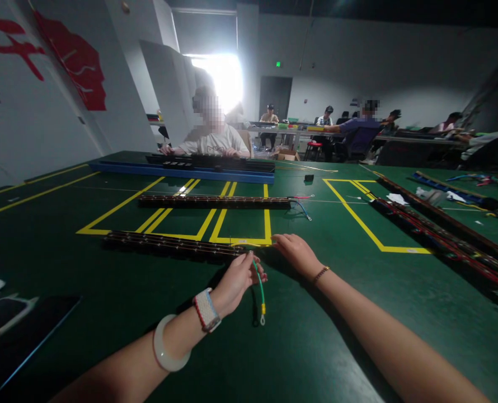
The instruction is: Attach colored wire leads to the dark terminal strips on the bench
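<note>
Bare forearms reach in from the lower edge, the left one wearing a smooth white bangle (159, 348) and a pale woven wristband (207, 309), the right a dark beaded bracelet (321, 273). Below them spreads a dark green bench (316, 352) marked with yellow tape lines (268, 218). At the right end of a long, narrow black strip with thin wires along it (169, 243), the left hand (236, 282) pinches a green insulated wire (261, 288), whose yellow-sleeved metal ring terminal (263, 319) hangs toward the camera. The right hand (297, 254) is curled at the end of a thin yellow wire (255, 244); whether it grips that wire I cannot tell. Beyond lies a second black strip (215, 202) with red and blue leads (302, 209). Across the bench, a co-worker in a pale T-shirt (213, 140) sits behind a long blue tray (182, 174).
</note>
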`<state>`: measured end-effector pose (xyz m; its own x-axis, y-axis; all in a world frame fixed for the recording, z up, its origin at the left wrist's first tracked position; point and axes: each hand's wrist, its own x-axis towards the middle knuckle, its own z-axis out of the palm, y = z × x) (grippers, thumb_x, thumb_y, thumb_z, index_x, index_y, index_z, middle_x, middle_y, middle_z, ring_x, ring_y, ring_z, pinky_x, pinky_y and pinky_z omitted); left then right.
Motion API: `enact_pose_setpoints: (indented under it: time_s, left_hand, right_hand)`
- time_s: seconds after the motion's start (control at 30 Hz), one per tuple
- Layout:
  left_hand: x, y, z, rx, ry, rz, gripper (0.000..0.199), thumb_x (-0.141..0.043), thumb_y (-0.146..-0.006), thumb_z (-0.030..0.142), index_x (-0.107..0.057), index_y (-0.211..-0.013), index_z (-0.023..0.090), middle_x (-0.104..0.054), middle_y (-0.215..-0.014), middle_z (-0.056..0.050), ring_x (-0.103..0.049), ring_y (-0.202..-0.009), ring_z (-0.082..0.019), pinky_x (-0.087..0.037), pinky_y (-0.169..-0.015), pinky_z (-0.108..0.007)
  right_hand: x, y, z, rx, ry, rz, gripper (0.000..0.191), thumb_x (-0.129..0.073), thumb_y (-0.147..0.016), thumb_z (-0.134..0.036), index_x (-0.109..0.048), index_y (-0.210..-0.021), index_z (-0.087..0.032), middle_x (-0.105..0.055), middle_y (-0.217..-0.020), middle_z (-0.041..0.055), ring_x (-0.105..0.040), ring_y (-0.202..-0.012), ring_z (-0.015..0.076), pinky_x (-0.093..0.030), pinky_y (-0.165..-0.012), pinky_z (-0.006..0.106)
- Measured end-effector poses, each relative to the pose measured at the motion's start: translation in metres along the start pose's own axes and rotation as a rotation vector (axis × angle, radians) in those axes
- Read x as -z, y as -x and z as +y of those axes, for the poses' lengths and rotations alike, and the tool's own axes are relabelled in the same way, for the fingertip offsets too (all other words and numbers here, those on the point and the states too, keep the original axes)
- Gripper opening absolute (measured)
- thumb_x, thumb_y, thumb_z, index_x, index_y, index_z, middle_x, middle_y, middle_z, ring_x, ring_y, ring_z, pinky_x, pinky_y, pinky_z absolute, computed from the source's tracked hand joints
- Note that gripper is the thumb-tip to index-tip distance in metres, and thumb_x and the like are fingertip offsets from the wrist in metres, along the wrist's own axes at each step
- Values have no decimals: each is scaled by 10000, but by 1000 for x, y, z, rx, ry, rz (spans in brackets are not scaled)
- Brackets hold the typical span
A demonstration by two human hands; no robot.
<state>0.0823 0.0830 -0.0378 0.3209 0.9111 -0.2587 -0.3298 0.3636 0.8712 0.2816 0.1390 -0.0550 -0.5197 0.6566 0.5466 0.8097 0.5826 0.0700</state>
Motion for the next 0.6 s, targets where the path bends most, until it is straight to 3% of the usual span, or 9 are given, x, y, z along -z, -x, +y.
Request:
enact_pose_setpoints:
  time_s: [0.2,0.37,0.47,0.6]
  left_hand:
    - [5,-1,20,81,-517,-99,182,-370,-922,215,-457,-1002,76,-555,-790,-60,-591,-672,-134,-492,-670,-298]
    - [12,-4,24,37,-898,-118,233,-401,-902,317,-485,-876,101,-576,-695,-68,-593,-593,-170,-450,-525,-261]
    - [12,1,23,-124,-1123,-47,284,-426,-884,370,-494,-750,129,-553,-637,-65,-541,-528,-166,-391,-498,-255]
    - [9,9,17,-415,-1278,105,267,-516,-835,362,-516,-677,147,-499,-587,-52,-449,-502,-151,-351,-587,-281]
  right_hand:
    - [1,0,0,-9,50,-44,168,-507,-906,-217,-579,-1050,-170,-617,-827,22,-528,-745,141,-331,-699,283]
    - [2,0,1,26,121,-39,177,-538,-887,-265,-618,-1021,-182,-599,-797,53,-465,-764,180,-297,-684,311]
    - [3,0,0,26,109,-25,178,-539,-883,-253,-620,-1023,-176,-593,-805,53,-451,-767,183,-300,-696,315]
    - [4,1,-1,24,94,-24,187,-540,-881,-246,-607,-1041,-174,-593,-829,55,-453,-782,181,-305,-717,311]
